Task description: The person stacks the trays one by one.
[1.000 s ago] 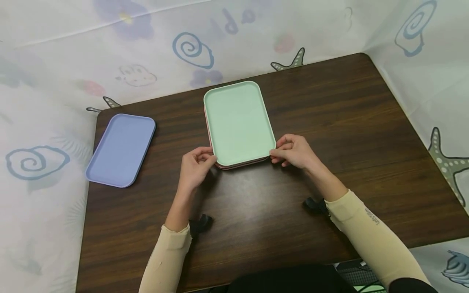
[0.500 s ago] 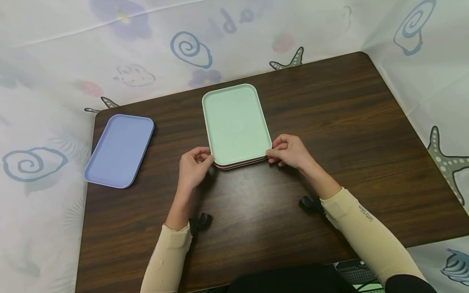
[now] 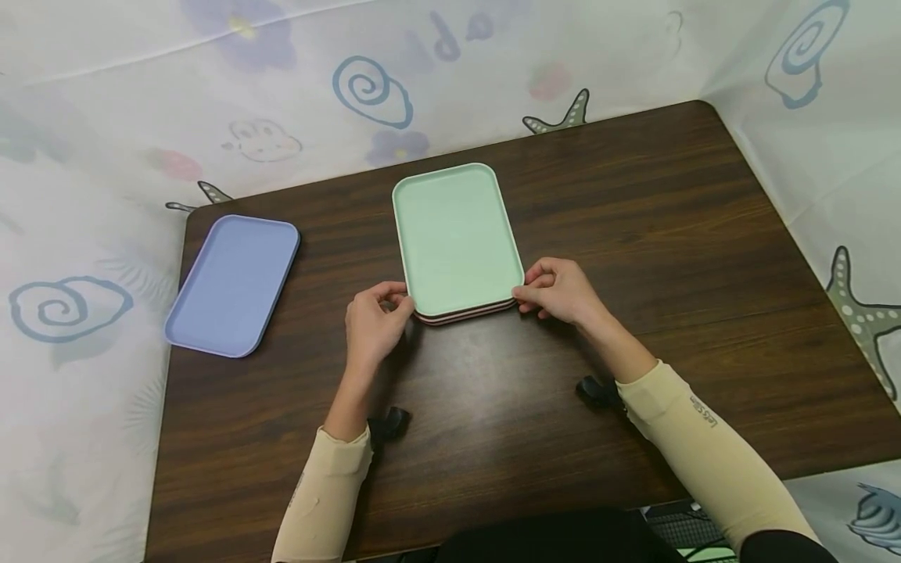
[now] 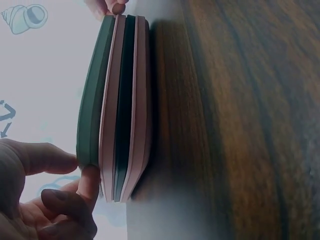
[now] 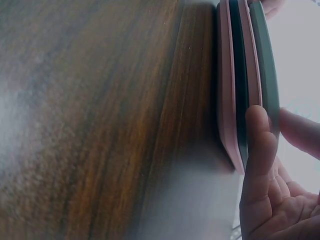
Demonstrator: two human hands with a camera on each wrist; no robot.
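A light green tray (image 3: 457,238) tops a stack in the middle of the table. Under it, in the left wrist view, lie a pink tray (image 4: 111,110), a dark tray (image 4: 125,107) and another pink tray (image 4: 141,105), edges nearly in line. My left hand (image 3: 376,324) pinches the green tray's near left corner, thumb above and index finger beneath. At the near right corner my right hand (image 3: 559,291) pinches the same tray, and one fingertip (image 5: 257,116) covers part of the upper pink rim. Both hands' other fingers are curled below.
A blue-violet tray (image 3: 235,285) lies at the table's left edge, with a dark rim showing beneath its right side. The dark wooden table (image 3: 669,258) meets patterned white curtains (image 3: 296,70) at the back and sides.
The green tray has slid slightly toward me, and the pink edge seen along its left side is now covered. My right hand shifted a little left with it; both hands keep their grip.
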